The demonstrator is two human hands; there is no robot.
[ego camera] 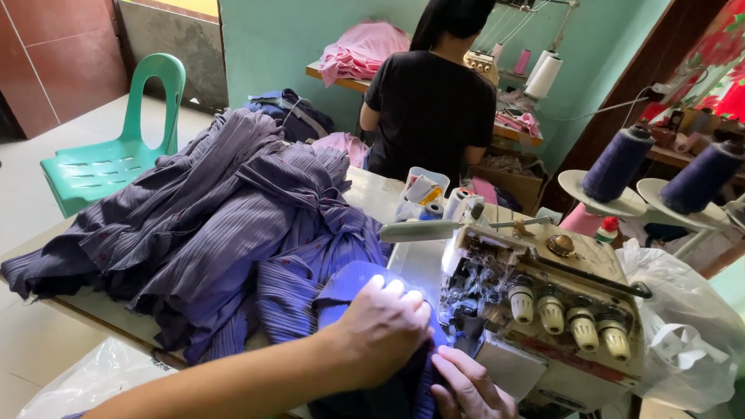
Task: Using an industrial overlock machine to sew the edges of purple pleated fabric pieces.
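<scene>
Pressing purple cloth [361, 289] flat with your left hand [384, 323], your right hand [473, 398] pinches it beside the sewing machine [544, 317], white bag [677, 332] behind, on the table [92, 306].

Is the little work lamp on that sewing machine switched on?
On. The purple cloth under the left hand glows bright bluish-white beside the sewing machine, though the lamp itself is hidden.

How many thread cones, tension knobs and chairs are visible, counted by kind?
Dark blue thread cones: 2
White thread cones: 2
Pink thread cone: 1
Cream tension knobs: 4
Green plastic chair: 1
Total: 10
</scene>
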